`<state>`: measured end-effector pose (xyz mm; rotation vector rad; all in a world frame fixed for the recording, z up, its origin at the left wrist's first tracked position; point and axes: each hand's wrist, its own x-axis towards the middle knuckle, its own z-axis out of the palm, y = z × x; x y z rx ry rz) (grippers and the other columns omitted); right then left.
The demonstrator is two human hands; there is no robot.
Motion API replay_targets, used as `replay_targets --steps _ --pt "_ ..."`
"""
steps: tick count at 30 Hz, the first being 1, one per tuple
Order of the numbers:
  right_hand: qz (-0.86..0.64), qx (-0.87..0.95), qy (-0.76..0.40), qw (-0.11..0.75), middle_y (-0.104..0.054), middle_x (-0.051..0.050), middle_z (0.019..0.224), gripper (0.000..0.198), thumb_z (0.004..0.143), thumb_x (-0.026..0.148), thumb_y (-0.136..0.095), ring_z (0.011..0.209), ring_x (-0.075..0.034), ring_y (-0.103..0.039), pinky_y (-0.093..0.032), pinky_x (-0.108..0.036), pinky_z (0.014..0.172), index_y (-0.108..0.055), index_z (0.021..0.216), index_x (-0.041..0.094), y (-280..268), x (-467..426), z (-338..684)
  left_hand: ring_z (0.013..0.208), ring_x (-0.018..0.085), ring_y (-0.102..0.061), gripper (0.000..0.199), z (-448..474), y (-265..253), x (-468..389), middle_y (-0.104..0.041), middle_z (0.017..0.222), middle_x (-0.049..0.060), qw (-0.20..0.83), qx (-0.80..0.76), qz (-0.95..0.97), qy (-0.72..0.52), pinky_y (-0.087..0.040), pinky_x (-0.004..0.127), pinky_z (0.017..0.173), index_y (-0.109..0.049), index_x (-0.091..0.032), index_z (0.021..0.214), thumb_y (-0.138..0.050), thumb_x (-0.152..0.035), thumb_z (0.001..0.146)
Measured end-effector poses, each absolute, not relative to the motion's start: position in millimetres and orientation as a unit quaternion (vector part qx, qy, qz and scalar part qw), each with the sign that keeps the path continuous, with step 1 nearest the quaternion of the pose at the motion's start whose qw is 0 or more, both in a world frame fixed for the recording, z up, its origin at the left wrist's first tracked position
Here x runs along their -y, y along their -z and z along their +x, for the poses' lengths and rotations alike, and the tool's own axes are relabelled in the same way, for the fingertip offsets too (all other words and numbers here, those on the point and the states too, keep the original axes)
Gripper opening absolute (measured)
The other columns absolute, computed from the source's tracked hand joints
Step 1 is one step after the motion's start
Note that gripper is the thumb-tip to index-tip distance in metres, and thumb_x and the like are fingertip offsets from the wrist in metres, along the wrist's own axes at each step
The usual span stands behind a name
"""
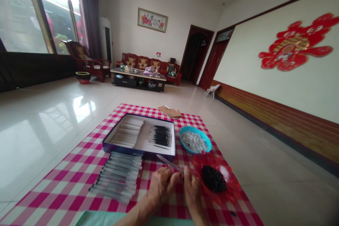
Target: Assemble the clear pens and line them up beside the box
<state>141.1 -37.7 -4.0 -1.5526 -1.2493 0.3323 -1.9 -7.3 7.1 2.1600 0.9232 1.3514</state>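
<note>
My left hand (161, 184) and my right hand (191, 188) meet in front of the box, both with curled fingers. A slim translucent pen barrel (168, 161) slants up and left from between them, its near end hidden by the fingers. Both hands grip around that near end. Left of them, a row of clear pens with dark ends (118, 176) lies on the cloth. Close by my right hand stands a red petal-edged bowl (197, 162) of small black pieces (213, 179). Behind it, a blue bowl (209, 146) holds small clear plastic pieces (194, 141).
A shallow dark-blue box (140, 154) holds whitish tubes (127, 132) at left and thin black refills (161, 135) at right. Brown cardboard pieces (171, 112) lie at the back of the checked tablecloth (76, 176). One black piece (233, 213) sits near the right edge.
</note>
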Motion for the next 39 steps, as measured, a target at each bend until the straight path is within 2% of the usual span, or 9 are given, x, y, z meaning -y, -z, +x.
replay_targets --steps 6,10,16,19,23,26,31,34,39 --pt "-0.630 0.537 -0.113 0.549 -0.062 -0.006 0.050 0.058 0.087 0.064 -0.036 0.047 -0.018 -0.058 -0.045 -0.027 0.048 -0.062 0.061 0.019 3.9 37.6 135.4 0.043 0.011 -0.050 0.043 5.4 -1.4 -9.2 -0.059 0.053 0.000 0.546 -0.374 0.519 -0.541 -0.039 0.021 0.044 -0.063 -0.014 0.079 -0.057 -0.057 0.079" --pt "-0.619 0.535 -0.162 0.552 -0.064 -0.007 0.052 0.057 0.085 0.066 -0.037 0.048 -0.019 -0.060 -0.048 -0.027 0.049 -0.063 0.062 0.020 0.1 38.1 133.4 0.050 0.013 -0.055 0.044 3.6 -12.4 -8.8 -0.062 0.054 0.002 0.598 -0.308 0.511 -0.536 -0.044 0.023 0.051 -0.062 -0.013 0.074 -0.060 -0.056 0.079" --pt "-0.622 0.514 -0.208 0.553 -0.066 -0.007 0.051 0.058 0.084 0.067 -0.037 0.048 -0.021 -0.063 -0.049 -0.029 0.047 -0.063 0.058 0.022 -11.2 39.9 128.0 0.076 0.017 -0.062 0.037 -0.1 -16.9 -5.4 -0.068 0.081 0.007 0.643 -0.263 0.477 -0.538 -0.049 0.028 0.072 -0.064 -0.012 0.085 -0.058 -0.048 0.084" --pt "-0.622 0.522 -0.184 0.554 -0.068 -0.008 0.055 0.056 0.085 0.065 -0.038 0.052 -0.022 -0.065 -0.051 -0.030 0.053 -0.063 0.059 0.022 -11.2 39.4 126.2 0.063 0.014 -0.058 0.038 -0.2 -16.9 -8.8 -0.059 0.065 0.000 0.679 -0.243 0.422 -0.549 -0.049 0.027 0.063 -0.060 -0.014 0.094 -0.056 -0.050 0.085" --pt "-0.625 0.533 -0.165 0.546 -0.068 -0.008 0.057 0.054 0.089 0.059 -0.035 0.055 -0.021 -0.065 -0.052 -0.032 0.058 -0.064 0.062 0.022 -7.4 39.6 127.7 0.039 0.007 -0.036 0.048 -1.1 -16.7 -14.0 -0.038 0.045 -0.009 0.626 -0.316 0.466 -0.540 -0.032 0.017 0.040 -0.060 -0.013 0.091 -0.049 -0.060 0.085" --pt "-0.622 0.548 -0.157 0.537 -0.066 -0.007 0.058 0.052 0.092 0.054 -0.033 0.055 -0.020 -0.064 -0.050 -0.030 0.057 -0.063 0.065 0.021 -4.0 40.7 128.4 0.037 0.007 -0.037 0.056 -2.2 -12.8 -15.5 -0.039 0.042 -0.007 0.568 -0.362 0.524 -0.521 -0.031 0.017 0.037 -0.064 -0.012 0.086 -0.042 -0.064 0.086" --pt "-0.622 0.551 -0.092 0.548 -0.067 -0.007 0.064 0.046 0.093 0.050 -0.035 0.058 -0.019 -0.063 -0.050 -0.028 0.058 -0.063 0.071 0.021 -6.1 45.0 126.9 0.069 0.016 -0.066 0.036 -5.3 -3.5 -13.9 -0.073 0.083 0.006 0.386 -0.359 0.680 -0.510 -0.053 0.023 0.066 -0.066 -0.018 0.112 -0.047 -0.042 0.091" --pt "-0.622 0.546 -0.061 0.558 -0.071 -0.008 0.081 0.035 0.092 0.044 -0.041 0.075 -0.020 -0.067 -0.052 -0.029 0.069 -0.066 0.086 0.020 -20.9 42.0 132.9 0.086 0.018 -0.069 0.033 -4.5 3.3 -15.6 -0.072 0.101 0.009 0.298 -0.315 0.735 -0.521 -0.054 0.025 0.078 -0.060 -0.019 0.120 -0.043 -0.030 0.094" --pt "-0.623 0.591 -0.051 0.510 -0.072 -0.010 0.092 0.026 0.084 0.034 -0.050 0.088 -0.023 -0.066 -0.051 -0.034 0.081 -0.068 0.093 0.018 -62.9 4.8 160.7 0.083 0.017 -0.068 0.029 1.0 14.0 -21.3 -0.071 0.093 0.009 0.193 -0.284 0.750 -0.565 -0.055 0.026 0.074 -0.059 -0.018 0.116 -0.039 -0.023 0.095"
